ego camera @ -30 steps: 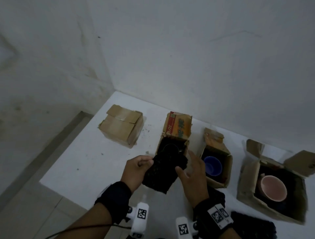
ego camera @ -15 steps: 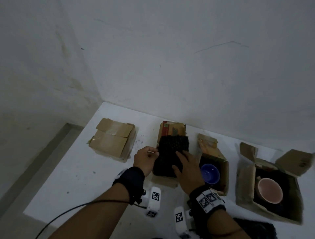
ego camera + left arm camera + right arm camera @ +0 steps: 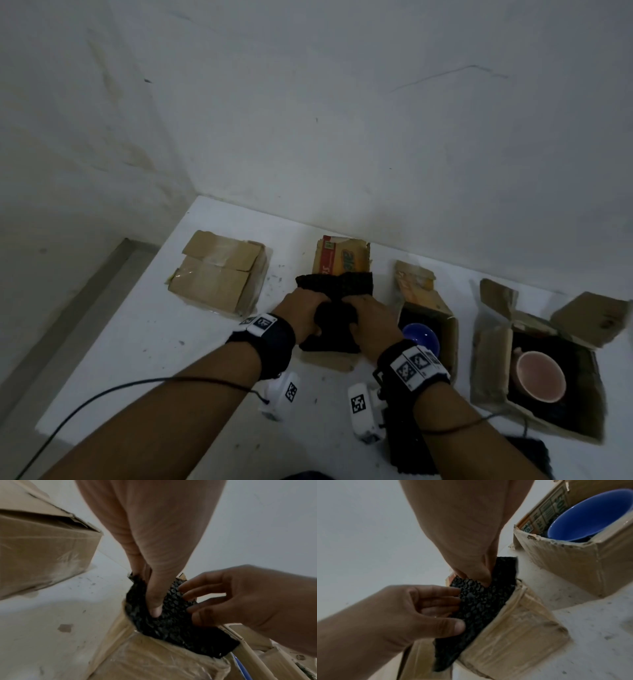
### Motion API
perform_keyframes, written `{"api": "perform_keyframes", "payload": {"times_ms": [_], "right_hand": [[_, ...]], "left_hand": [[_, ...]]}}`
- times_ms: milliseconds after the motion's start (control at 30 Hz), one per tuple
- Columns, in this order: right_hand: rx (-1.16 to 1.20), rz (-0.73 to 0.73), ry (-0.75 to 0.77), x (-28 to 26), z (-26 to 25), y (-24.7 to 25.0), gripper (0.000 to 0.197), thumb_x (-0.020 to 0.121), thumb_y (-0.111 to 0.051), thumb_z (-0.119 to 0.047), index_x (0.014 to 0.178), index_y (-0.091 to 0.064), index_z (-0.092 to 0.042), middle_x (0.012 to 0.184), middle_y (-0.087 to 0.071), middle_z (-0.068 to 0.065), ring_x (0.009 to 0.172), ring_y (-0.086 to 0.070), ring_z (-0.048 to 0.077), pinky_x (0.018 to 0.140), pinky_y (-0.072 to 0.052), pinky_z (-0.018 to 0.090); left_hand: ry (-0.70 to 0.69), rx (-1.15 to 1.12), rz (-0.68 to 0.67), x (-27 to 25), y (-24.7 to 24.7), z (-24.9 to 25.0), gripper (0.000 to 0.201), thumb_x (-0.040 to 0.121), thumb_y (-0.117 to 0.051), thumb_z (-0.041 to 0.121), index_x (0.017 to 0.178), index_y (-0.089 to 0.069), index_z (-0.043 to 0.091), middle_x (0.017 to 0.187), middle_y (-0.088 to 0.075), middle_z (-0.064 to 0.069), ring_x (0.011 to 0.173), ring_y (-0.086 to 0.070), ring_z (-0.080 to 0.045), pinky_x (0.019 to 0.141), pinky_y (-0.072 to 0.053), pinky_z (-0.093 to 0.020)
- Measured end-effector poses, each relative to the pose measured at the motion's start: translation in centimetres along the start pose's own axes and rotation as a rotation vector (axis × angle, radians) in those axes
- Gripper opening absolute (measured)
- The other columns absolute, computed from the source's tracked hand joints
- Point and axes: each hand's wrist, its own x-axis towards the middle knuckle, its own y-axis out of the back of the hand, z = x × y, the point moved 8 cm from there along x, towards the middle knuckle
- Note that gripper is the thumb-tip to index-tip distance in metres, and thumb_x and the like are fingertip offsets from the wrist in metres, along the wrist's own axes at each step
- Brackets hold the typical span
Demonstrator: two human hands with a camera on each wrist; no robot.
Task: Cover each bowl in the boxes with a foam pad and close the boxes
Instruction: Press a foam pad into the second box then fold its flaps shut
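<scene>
1. Nearest, at 5 o'clock by the right forearm: a dark stack (image 3: 411, 445), likely spare foam pads, though it is partly hidden and I cannot tell for sure.
2. Left hand (image 3: 301, 317) and right hand (image 3: 371, 325) are both pressing down on one black foam pad (image 3: 337, 308), which is sitting in the mouth of the second box (image 3: 329, 359). They are flanking the pad's middle, left at 9 o'clock, right at 3 o'clock.
3. Hand state: fingers on both look roughly straight and narrow, pushing into the pad rather than wrapping it. The left wrist view is showing the left thumb (image 3: 154, 601) digging into the bubbled surface.
4. Key relation: the pad's long axis is running 6 to 12 o'clock, away from the body. The far end is riding up against the printed rear flap (image 3: 342, 257) and not seated yet. Both hands are equally near; the push needs to go down and toward 12.
5. The bowl under this pad is hidden.
6. At 3 o'clock of the hands: an open box (image 3: 442, 318) with a blue bowl (image 3: 419, 337), uncovered.
7. Further toward 3: a larger open box (image 3: 489, 377) holding a pink bowl (image 3: 539, 377), uncovered.
8. At 10 o'clock: a closed box (image 3: 219, 274), flaps folded down.
9. Judgement: one box done, one mid-cover, two waiting.
</scene>
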Motion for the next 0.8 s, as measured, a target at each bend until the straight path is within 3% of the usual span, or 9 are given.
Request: {"api": "perform_keyframes", "payload": {"times_ms": [67,133,300,433,533,667,800], "right_hand": [[-0.052,-0.067,-0.003,0.6,0.1,-1.1,0.048,0.084,-0.054,-0.009,0.131,-0.050,-0.019,0.128,-0.052,0.010,0.109,-0.055,0.027,0.094,-0.047,0.033],[-0.114,-0.125,-0.024,0.9,0.3,-1.9,0.050,0.084,-0.055,-0.010,0.133,-0.047,-0.018,0.126,-0.050,0.012,0.106,-0.057,0.031,0.091,-0.050,0.039],[-0.220,-0.168,-0.006,1.6,0.2,-2.1,0.042,0.086,-0.054,-0.013,0.127,-0.048,-0.013,0.118,-0.057,0.013,0.101,-0.059,0.030,0.085,-0.051,0.038],[-0.110,-0.054,-0.011,1.0,0.3,-0.7,0.046,0.084,-0.056,-0.008,0.129,-0.050,-0.017,0.124,-0.052,0.007,0.105,-0.057,0.025,0.088,-0.047,0.032],[0.013,0.023,-0.033,0.7,-0.3,0.2,0.047,0.085,-0.057,-0.011,0.131,-0.049,-0.017,0.125,-0.055,0.007,0.111,-0.054,0.023,0.090,-0.041,0.026],[0.146,-0.012,-0.130,1.1,-0.2,-1.0,0.032,0.086,-0.056,-0.010,0.118,-0.054,-0.012,0.114,-0.063,0.009,0.101,-0.060,0.023,0.078,-0.040,0.021],[0.006,-0.117,-0.148,1.1,0.0,-2.1,0.021,0.088,-0.053,-0.012,0.107,-0.060,-0.010,0.109,-0.066,0.011,0.097,-0.062,0.026,0.072,-0.042,0.024]], "left_hand": [[0.001,0.041,-0.029,0.7,-0.7,0.1,0.032,0.094,-0.052,0.006,0.124,-0.061,0.011,0.131,-0.058,-0.010,0.119,-0.053,-0.024,0.086,-0.031,-0.013],[0.027,0.100,-0.045,1.3,-1.3,0.0,0.024,0.099,-0.044,0.011,0.119,-0.059,0.011,0.130,-0.057,-0.013,0.118,-0.054,-0.024,0.079,-0.027,-0.011],[0.131,0.085,-0.030,1.4,-2.2,-0.6,0.029,0.100,-0.041,0.015,0.125,-0.056,0.009,0.128,-0.059,-0.012,0.113,-0.058,-0.026,0.093,-0.041,-0.031],[0.106,0.095,0.013,1.4,-2.3,-1.0,0.038,0.095,-0.050,0.007,0.132,-0.052,0.011,0.131,-0.057,-0.010,0.116,-0.056,-0.027,0.095,-0.042,-0.031],[0.112,0.039,0.042,1.2,-1.8,-0.9,0.034,0.092,-0.050,0.010,0.125,-0.059,0.013,0.123,-0.062,-0.011,0.110,-0.059,-0.026,0.088,-0.042,-0.025],[0.174,-0.163,0.119,1.0,-0.9,-0.9,0.023,0.088,-0.052,0.005,0.108,-0.065,0.007,0.108,-0.067,-0.016,0.097,-0.063,-0.029,0.079,-0.049,-0.029],[0.256,-0.239,0.072,1.5,-1.3,-1.3,0.021,0.091,-0.051,0.012,0.104,-0.067,0.006,0.107,-0.067,-0.016,0.096,-0.062,-0.031,0.077,-0.049,-0.028]]}}
